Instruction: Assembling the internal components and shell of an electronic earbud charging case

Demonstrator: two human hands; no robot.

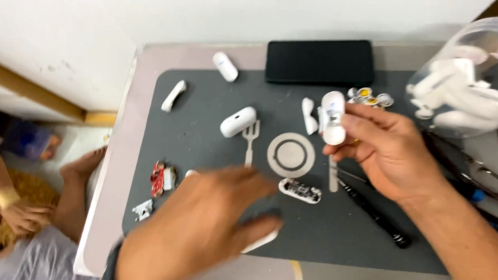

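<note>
Head view: the right hand (382, 151) pinches a small white capsule-shaped case part (333, 117) upright between thumb and fingers, above the grey mat (206, 100) toward its far right. The left hand (202, 224), blurred, hovers flat with fingers spread over the mat's near edge, holding nothing visible. A white ring (291, 155) and a small circuit board (299, 191) lie mid-mat between the hands.

1. My left hand (202, 226), lower middle of the frame, is bare, blurred, with a dark band at the wrist.
2. My right hand (389, 150), at right, is bare; forearm unsleeved, no rings.
</note>
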